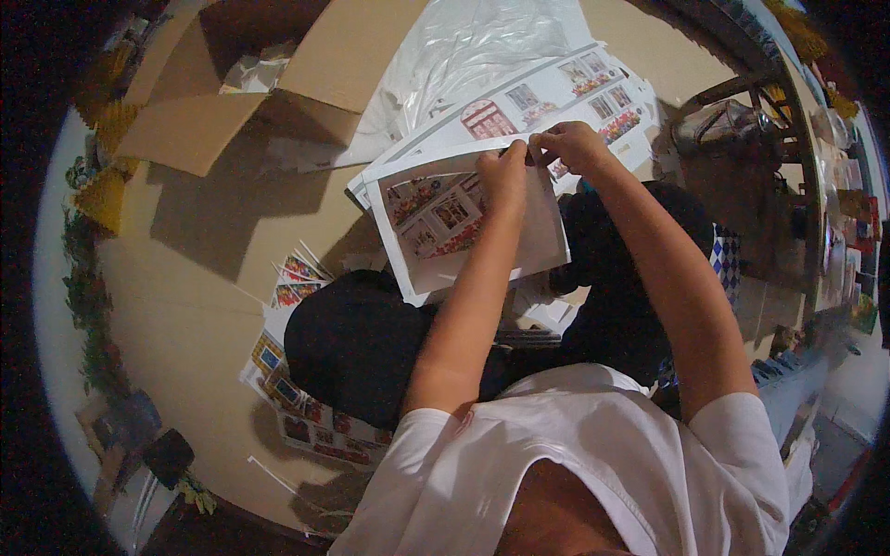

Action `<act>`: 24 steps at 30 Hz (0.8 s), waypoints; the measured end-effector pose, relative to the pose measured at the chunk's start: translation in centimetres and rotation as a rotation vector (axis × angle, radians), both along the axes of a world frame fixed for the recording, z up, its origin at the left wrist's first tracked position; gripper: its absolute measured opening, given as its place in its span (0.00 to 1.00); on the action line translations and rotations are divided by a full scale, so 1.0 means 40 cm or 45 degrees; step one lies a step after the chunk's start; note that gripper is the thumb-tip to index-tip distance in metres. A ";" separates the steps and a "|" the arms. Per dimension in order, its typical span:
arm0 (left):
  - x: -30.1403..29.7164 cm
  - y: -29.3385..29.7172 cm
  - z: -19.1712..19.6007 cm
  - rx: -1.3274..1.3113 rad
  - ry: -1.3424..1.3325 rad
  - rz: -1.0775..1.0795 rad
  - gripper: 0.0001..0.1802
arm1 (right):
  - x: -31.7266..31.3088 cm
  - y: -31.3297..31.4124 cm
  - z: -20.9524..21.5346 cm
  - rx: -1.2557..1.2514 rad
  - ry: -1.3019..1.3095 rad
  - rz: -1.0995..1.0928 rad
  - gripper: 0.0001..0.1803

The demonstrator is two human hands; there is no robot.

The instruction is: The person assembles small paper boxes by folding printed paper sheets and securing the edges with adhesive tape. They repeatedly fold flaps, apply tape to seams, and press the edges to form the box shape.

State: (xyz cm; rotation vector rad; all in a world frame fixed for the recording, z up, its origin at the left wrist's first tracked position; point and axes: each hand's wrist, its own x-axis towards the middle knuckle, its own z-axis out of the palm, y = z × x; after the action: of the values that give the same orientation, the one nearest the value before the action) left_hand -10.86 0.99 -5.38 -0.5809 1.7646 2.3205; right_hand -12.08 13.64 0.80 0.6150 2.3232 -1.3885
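Since the left hand and right hand both look pinched on the far rim of the white box, tilted over the black-clad legs, I'd steady with the left, press gently with the right, avoid creasing.

I have a plain tan floor around me. An open cardboard box, its flaps spread, stands on it ahead and to my left. Next to the box lies crinkled translucent plastic sheeting, partly covered by overlapping printed boards with windows and flowers on them. Beside my left knee I have more printed sheets and small pointed printed pieces; nearer me lies a thin white strip.
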 end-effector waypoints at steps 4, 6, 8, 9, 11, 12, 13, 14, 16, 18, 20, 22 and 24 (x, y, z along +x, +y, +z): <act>0.007 0.004 0.017 0.008 -0.035 -0.054 0.13 | 0.031 0.024 -0.009 -0.022 -0.009 0.107 0.21; 0.006 -0.002 0.008 0.049 0.023 -0.063 0.15 | 0.065 0.025 -0.019 0.082 -0.007 0.127 0.24; 0.003 -0.010 0.024 0.128 -0.078 -0.118 0.16 | 0.115 0.018 -0.037 0.104 0.077 0.107 0.25; 0.005 -0.011 0.038 0.170 -0.129 -0.141 0.16 | 0.145 0.008 -0.042 0.076 0.159 0.081 0.26; 0.012 -0.011 0.029 0.049 -0.034 -0.238 0.15 | 0.190 -0.010 -0.029 0.158 0.183 0.097 0.25; 0.015 -0.014 0.028 -0.013 0.013 -0.281 0.15 | 0.194 -0.012 -0.028 0.134 0.192 0.069 0.25; 0.019 -0.006 0.030 0.022 0.034 -0.246 0.11 | 0.197 -0.015 -0.033 0.110 0.201 0.046 0.25; 0.024 -0.004 0.027 0.009 0.049 -0.239 0.11 | 0.203 -0.025 -0.045 0.077 0.209 0.027 0.25; 0.019 0.005 -0.009 -0.019 0.091 -0.215 0.12 | 0.206 -0.005 -0.106 0.121 0.238 0.007 0.26; 0.028 -0.013 -0.027 -0.081 0.109 -0.268 0.14 | 0.204 -0.013 -0.111 0.013 0.263 -0.011 0.28; 0.051 -0.035 0.015 -0.331 0.160 -0.283 0.14 | 0.226 -0.021 -0.094 -0.105 0.179 -0.043 0.32; 0.077 -0.063 0.060 -0.441 0.130 -0.353 0.12 | 0.266 0.003 -0.126 -0.037 0.319 -0.035 0.33; 0.130 -0.112 0.137 -0.663 0.338 -0.279 0.10 | 0.315 0.006 -0.123 -0.082 0.365 -0.036 0.32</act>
State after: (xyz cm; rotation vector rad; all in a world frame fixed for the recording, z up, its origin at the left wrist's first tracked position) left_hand -5.67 -3.47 0.10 -0.1276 2.4380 1.8576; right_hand 0.53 13.87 -4.11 0.4564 2.4817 -1.6526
